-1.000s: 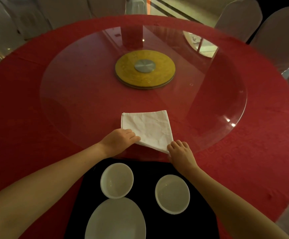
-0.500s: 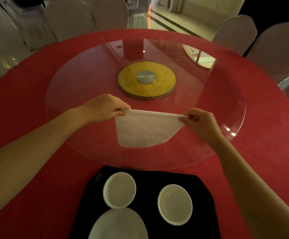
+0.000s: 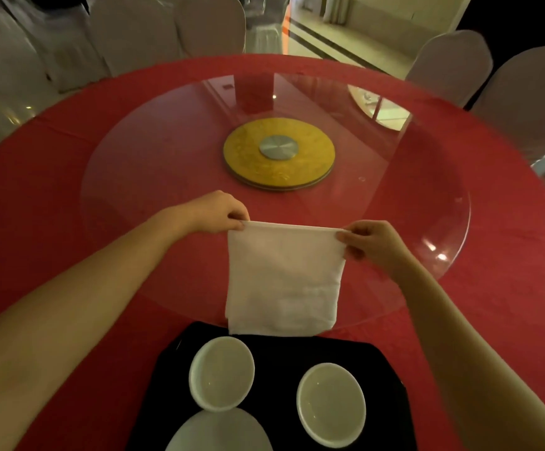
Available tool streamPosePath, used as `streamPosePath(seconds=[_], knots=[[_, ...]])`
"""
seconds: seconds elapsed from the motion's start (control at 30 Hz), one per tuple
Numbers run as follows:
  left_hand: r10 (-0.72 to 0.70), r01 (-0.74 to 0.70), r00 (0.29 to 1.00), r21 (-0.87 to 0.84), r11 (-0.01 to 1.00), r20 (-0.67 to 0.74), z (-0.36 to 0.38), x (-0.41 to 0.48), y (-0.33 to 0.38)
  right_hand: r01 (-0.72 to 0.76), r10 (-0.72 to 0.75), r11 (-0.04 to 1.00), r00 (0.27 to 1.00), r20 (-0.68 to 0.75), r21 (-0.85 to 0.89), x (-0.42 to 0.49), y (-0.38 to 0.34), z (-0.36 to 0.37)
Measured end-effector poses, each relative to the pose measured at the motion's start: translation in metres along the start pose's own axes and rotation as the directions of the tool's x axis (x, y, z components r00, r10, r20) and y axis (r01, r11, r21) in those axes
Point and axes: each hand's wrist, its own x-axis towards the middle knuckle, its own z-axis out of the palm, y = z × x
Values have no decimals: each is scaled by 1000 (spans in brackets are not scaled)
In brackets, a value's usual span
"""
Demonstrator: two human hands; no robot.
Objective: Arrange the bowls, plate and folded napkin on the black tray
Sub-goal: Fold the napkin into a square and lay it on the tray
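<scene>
A white napkin (image 3: pixel 284 278) hangs in the air, folded over, its lower edge just above the far rim of the black tray (image 3: pixel 274 356). My left hand (image 3: pixel 219 213) pinches its upper left corner and my right hand (image 3: pixel 368 242) pinches its upper right corner. On the tray stand two white bowls: one at the left (image 3: pixel 221 373) and one at the right (image 3: pixel 331 404). A white plate (image 3: pixel 219 432) lies at the tray's near edge, cut off by the frame and touching the left bowl.
The tray sits on a round table with a red cloth (image 3: pixel 37 196). A glass turntable (image 3: pixel 427 196) with a gold hub (image 3: pixel 279 153) covers the middle. Chairs in white covers (image 3: pixel 450 63) ring the far side.
The napkin lay flat on the glass a second ago. Both hands lifted it by its corners, and it now hangs lower and longer, nearer the tray.
</scene>
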Motion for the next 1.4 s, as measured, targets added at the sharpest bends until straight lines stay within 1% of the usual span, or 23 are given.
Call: streamPosePath(seconds=[0.13, 0.3, 0.37, 0.47, 0.57, 0.67, 0.73, 0.8, 0.87, 1.03, 1.17, 1.23, 1.3, 1.4], knots=[[-104, 106, 994, 44, 993, -44, 26, 44, -17, -142, 151, 983, 986, -70, 121, 45, 30, 21], [-185, 187, 974, 4, 982, -135, 48, 69, -25, -187, 206, 976, 962, -178, 116, 78, 62, 37], [-211, 206, 965, -49, 977, -157, 53, 73, -25, -171, 188, 981, 959, -213, 97, 84, 68, 39], [-277, 236, 938, -200, 951, -208, 61, 78, -25, -114, 123, 992, 960, -252, 47, 89, 70, 43], [-327, 233, 896, -309, 922, -301, 68, 74, -25, -62, 81, 995, 957, -280, 75, 87, 65, 46], [-357, 208, 851, -378, 902, -384, 76, 61, -25, 0, 22, 997, 962, -273, 80, 75, 59, 44], [-337, 163, 828, -382, 910, -449, 88, 41, -23, 49, -44, 999, 965, -258, 14, 59, 59, 41], [-270, 90, 829, -360, 929, -489, 105, 16, -19, 86, -103, 993, 969, -224, -84, 38, 64, 40], [-215, 41, 850, -346, 937, -481, 125, -9, -13, 129, -152, 983, 972, -181, -131, 14, 74, 42], [-154, 22, 885, -289, 957, -439, 164, -39, -5, 241, -264, 945, 961, -80, -221, -28, 103, 50], [-89, 4, 896, -193, 981, -435, 176, -47, 4, 298, -320, 878, 947, 3, -374, -38, 121, 53], [-43, -14, 886, -120, 993, -462, 176, -48, 9, 310, -337, 849, 941, 12, -428, -39, 127, 54], [1, -33, 883, -61, 998, -469, 174, -49, 13, 307, -348, 847, 937, -16, -435, -39, 131, 55], [49, -57, 901, -4, 998, -431, 175, -51, 15, 302, -355, 837, 934, -33, -456, -40, 135, 55]])
